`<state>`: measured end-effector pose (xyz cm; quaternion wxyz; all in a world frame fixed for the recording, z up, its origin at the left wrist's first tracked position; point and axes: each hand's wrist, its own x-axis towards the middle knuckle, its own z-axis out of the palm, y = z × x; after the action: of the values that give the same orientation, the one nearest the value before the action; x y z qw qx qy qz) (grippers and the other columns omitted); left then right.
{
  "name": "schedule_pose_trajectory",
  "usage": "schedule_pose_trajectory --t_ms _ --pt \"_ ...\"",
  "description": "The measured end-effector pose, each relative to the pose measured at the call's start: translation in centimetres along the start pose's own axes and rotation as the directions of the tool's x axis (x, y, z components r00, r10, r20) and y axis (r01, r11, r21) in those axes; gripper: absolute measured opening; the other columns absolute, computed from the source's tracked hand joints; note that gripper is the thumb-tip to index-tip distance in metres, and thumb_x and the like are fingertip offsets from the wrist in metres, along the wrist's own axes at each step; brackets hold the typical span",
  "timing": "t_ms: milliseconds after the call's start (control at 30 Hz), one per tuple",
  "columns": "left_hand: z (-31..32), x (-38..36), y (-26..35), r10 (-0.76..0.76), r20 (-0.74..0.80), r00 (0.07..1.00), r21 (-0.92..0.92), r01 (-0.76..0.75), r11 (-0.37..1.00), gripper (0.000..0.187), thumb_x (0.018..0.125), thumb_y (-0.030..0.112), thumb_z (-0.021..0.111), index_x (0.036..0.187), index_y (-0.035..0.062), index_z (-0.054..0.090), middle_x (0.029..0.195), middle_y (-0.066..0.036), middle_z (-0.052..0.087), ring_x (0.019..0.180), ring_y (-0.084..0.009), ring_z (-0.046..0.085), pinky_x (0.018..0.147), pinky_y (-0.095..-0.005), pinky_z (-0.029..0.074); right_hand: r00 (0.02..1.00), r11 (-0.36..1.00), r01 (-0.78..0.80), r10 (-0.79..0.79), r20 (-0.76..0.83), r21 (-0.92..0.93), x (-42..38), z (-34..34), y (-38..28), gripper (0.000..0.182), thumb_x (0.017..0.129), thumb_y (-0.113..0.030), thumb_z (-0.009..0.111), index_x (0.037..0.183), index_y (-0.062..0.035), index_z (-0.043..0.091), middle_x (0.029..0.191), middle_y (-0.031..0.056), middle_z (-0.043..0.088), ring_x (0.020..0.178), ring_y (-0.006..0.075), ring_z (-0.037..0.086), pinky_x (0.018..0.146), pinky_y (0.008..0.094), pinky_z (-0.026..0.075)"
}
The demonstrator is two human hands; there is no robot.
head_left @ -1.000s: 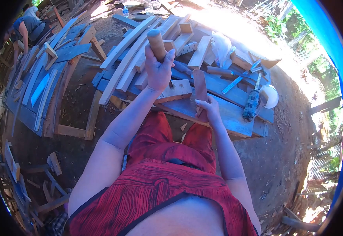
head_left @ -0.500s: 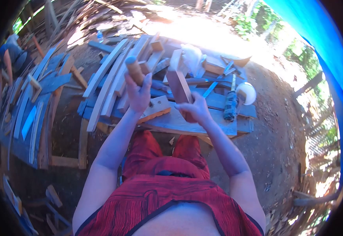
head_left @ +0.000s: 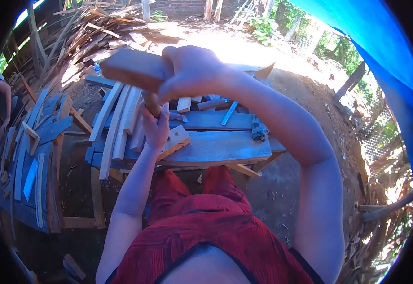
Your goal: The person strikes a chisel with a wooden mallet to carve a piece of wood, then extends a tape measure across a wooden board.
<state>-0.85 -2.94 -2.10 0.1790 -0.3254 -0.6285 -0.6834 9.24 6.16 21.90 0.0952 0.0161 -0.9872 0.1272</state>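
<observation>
My left hand [head_left: 155,128] is closed around a round wooden handle [head_left: 150,104], held upright above the near side of the workbench [head_left: 220,146]. Over it, my right hand [head_left: 192,71] grips a thick rectangular wooden block [head_left: 133,68] by its right end. The block lies across the top of the handle in this view and hides the handle's upper end. Just below my left hand, a short piece of wood with holes [head_left: 175,142] rests on the bench.
Long planks [head_left: 119,125] lie along the bench's left side. A power tool [head_left: 258,130] and a ruler-like strip [head_left: 229,113] are on its right part. Another lumber-covered bench [head_left: 36,146] stands left, with a person [head_left: 2,97] beyond it. A blue tarp [head_left: 358,33] hangs at upper right.
My right hand has raised the wooden block and swung it left, over the handle. My left hand has lowered the handle slightly. The camera view has shifted too.
</observation>
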Motion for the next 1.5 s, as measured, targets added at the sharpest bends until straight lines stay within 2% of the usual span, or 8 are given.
schedule_pose_trajectory --t_ms 133,233,500,600,867,1033,1233,1500 --pt "-0.1 -0.1 -1.1 0.043 -0.004 0.999 0.084 -0.042 0.996 0.032 0.091 0.010 0.058 0.111 0.0060 0.034 0.078 -0.001 0.049 0.061 -0.0057 0.050 0.052 -0.0206 0.043 0.949 0.780 0.197 0.001 -0.317 0.594 -0.1 -0.4 -0.4 0.070 0.059 -0.046 0.082 0.103 0.0022 0.057 0.084 0.0156 0.064 0.075 0.0236 0.063 0.069 0.0346 0.051" --pt "-0.4 0.0 -1.3 0.007 0.000 1.000 0.053 -0.007 0.999 0.034 0.091 0.010 0.059 0.113 0.0063 0.034 0.078 -0.001 0.049 0.062 -0.0064 0.050 0.053 -0.0217 0.043 1.000 0.999 -0.002 0.002 0.000 0.034 -0.1 2.1 0.5 0.073 0.056 -0.044 0.078 0.109 0.0012 0.057 0.099 0.0188 0.062 0.093 0.0288 0.061 0.079 0.0365 0.048" --pt "0.0 -0.4 -0.2 0.066 0.031 0.997 0.120 -0.069 0.990 0.042 0.090 0.011 0.059 0.122 0.0061 0.032 0.091 -0.006 0.049 0.069 -0.0082 0.052 0.056 -0.0233 0.045 0.964 0.799 0.039 0.128 -0.233 0.600 -0.5 1.4 2.0 0.076 0.051 -0.049 0.081 0.099 0.0050 0.057 0.090 0.0204 0.062 0.089 0.0257 0.063 0.076 0.0349 0.049" --pt "-0.1 -0.2 -0.5 -0.028 0.057 0.998 0.008 0.028 1.000 0.041 0.090 0.012 0.059 0.121 0.0063 0.033 0.092 -0.007 0.050 0.068 -0.0090 0.052 0.056 -0.0237 0.045 0.981 0.994 0.030 -0.010 -0.191 0.101 -0.3 4.9 4.2 0.075 0.051 -0.047 0.083 0.099 0.0048 0.057 0.085 0.0180 0.063 0.083 0.0239 0.063 0.071 0.0332 0.050" --pt "0.4 -0.2 -0.7 0.005 0.059 0.998 0.127 -0.012 0.992 0.041 0.091 0.013 0.058 0.122 0.0033 0.032 0.093 -0.007 0.051 0.070 -0.0087 0.053 0.057 -0.0238 0.045 0.924 0.749 0.102 0.172 -0.341 0.655 -1.3 1.5 3.5 0.067 0.056 -0.035 0.084 0.103 0.0041 0.055 0.086 0.0141 0.064 0.081 0.0190 0.063 0.069 0.0317 0.051" --pt "0.5 -0.3 -1.3 0.127 0.051 0.991 0.132 -0.133 0.982 0.038 0.091 0.013 0.058 0.119 0.0033 0.034 0.090 -0.006 0.051 0.070 -0.0096 0.053 0.058 -0.0240 0.045 0.998 0.982 -0.013 0.023 -0.052 0.186 -1.7 5.4 5.3 0.070 0.055 -0.039 0.083 0.102 0.0045 0.055 0.087 0.0155 0.064 0.083 0.0210 0.063 0.070 0.0323 0.051" --pt "0.7 -0.4 0.2 0.017 0.097 0.995 0.067 -0.024 0.997 0.039 0.089 0.011 0.057 0.119 0.0026 0.035 0.092 -0.007 0.052 0.071 -0.0092 0.053 0.060 -0.0244 0.045 0.947 0.783 0.015 0.189 -0.261 0.622 -1.8 3.9 5.0 0.075 0.053 -0.050 0.079 0.101 0.0030 0.055 0.092 0.0203 0.063 0.085 0.0306 0.063 0.077 0.0381 0.049" --pt "0.5 -0.8 0.0 0.169 0.033 0.985 0.133 -0.172 0.976 0.041 0.088 0.015 0.063 0.117 0.0032 0.037 0.089 -0.007 0.054 0.076 -0.0164 0.057 0.070 -0.0290 0.046 0.982 0.912 -0.165 0.189 -0.028 0.376 -4.8 6.3 5.8 0.073 0.053 -0.049 0.081 0.097 0.0032 0.056 0.087 0.0197 0.063 0.085 0.0312 0.063 0.075 0.0373 0.048"
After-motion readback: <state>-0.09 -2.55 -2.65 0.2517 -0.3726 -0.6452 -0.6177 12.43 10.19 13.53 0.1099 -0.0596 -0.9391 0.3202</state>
